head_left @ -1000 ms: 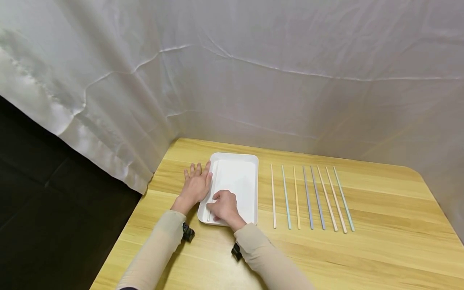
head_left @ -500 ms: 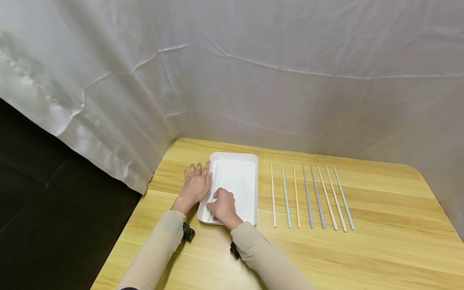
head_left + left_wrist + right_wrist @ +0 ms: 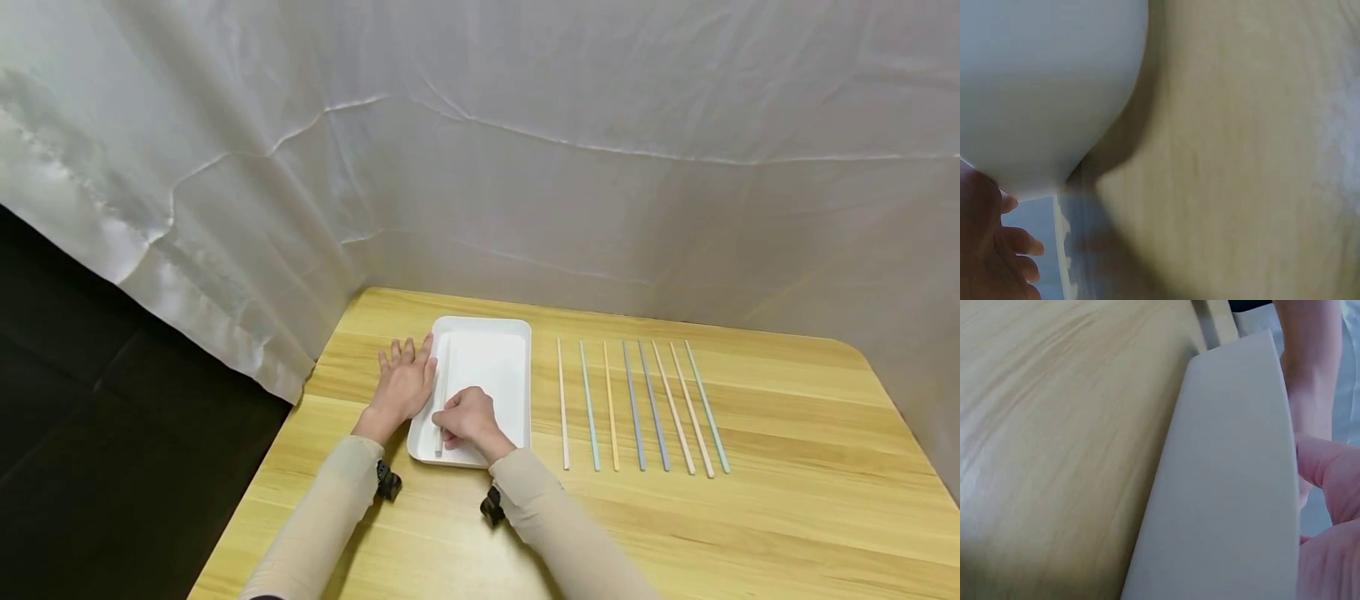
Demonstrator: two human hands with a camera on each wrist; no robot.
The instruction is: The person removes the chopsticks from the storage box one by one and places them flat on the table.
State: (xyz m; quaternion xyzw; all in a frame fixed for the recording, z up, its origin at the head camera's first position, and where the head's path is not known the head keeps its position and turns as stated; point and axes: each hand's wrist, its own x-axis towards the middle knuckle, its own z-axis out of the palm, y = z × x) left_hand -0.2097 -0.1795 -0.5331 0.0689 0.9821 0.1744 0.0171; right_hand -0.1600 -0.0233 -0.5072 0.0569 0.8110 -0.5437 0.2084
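Observation:
A shallow white tray [image 3: 491, 358] lies on the wooden table. Inside it, along the left wall, runs a pale, whitish chopstick [image 3: 438, 451]; whether another lies beside it I cannot tell. My right hand [image 3: 468, 415] pinches this chopstick near its close end, thumb and fingers bent. At the tray's left rim rests my left hand [image 3: 405, 387], fingers spread and straight. In the right wrist view the tray's outer wall [image 3: 1229, 469] hides the chopstick, and part of my right hand [image 3: 1335, 512] shows beyond the rim. The left wrist view shows only some of my left fingers.
Several chopsticks lie in a spaced row right of the tray, among them a pink one [image 3: 562, 408], a yellow one [image 3: 611, 408], a blue one [image 3: 634, 408] and a green one [image 3: 707, 408]. A pale curtain [image 3: 525, 208] hangs behind the table [image 3: 787, 417].
My right hand has shifted slightly, and the near end of the pale chopstick has moved a little to the right inside the tray. My left hand has stayed at the left rim.

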